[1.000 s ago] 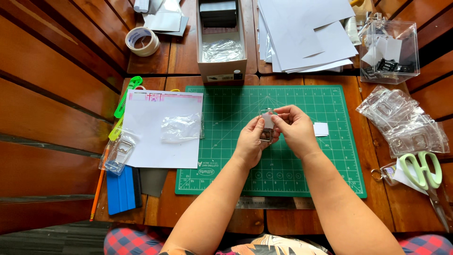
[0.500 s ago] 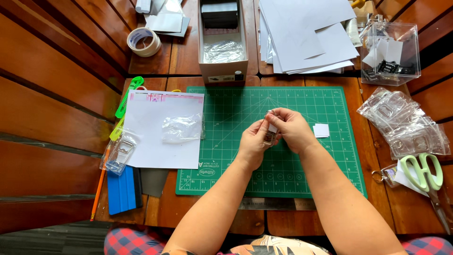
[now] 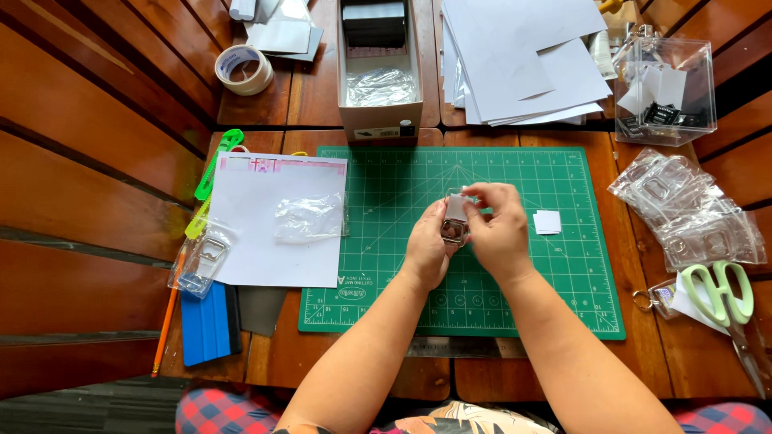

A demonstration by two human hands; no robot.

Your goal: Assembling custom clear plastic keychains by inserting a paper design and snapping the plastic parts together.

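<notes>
Clear plastic is what both hands close on: a small transparent keychain case (image 3: 454, 219) with a white paper insert showing at its top, held just above the middle of the green cutting mat (image 3: 386, 297). The left hand (image 3: 426, 251) pinches it from the side with thumb and fingertips shut on its lower part, and the right hand (image 3: 498, 233) curls over it from the other side, fingers closed on its upper edge and the insert.

It looks light and stiff, with smooth faces likely to slip and to take fingerprints, so the narrow edges seem the better place to hold; the thin paper inside would crease easily.

Just right of the hands, on the mat, lies a small white paper square (image 3: 548, 222). Left of the mat a white sheet (image 3: 277, 261) carries a crumpled clear bag (image 3: 308, 217); beyond it sit a bagged clear case (image 3: 201, 261) and a blue squeegee (image 3: 207, 325). Above the mat stands an open cardboard box (image 3: 379, 120), beside a stack of white paper (image 3: 523, 72). Right of the mat, on the wooden counter (image 3: 370, 378), lie more bagged cases (image 3: 691, 213) and green-handled scissors (image 3: 724, 293).
</notes>
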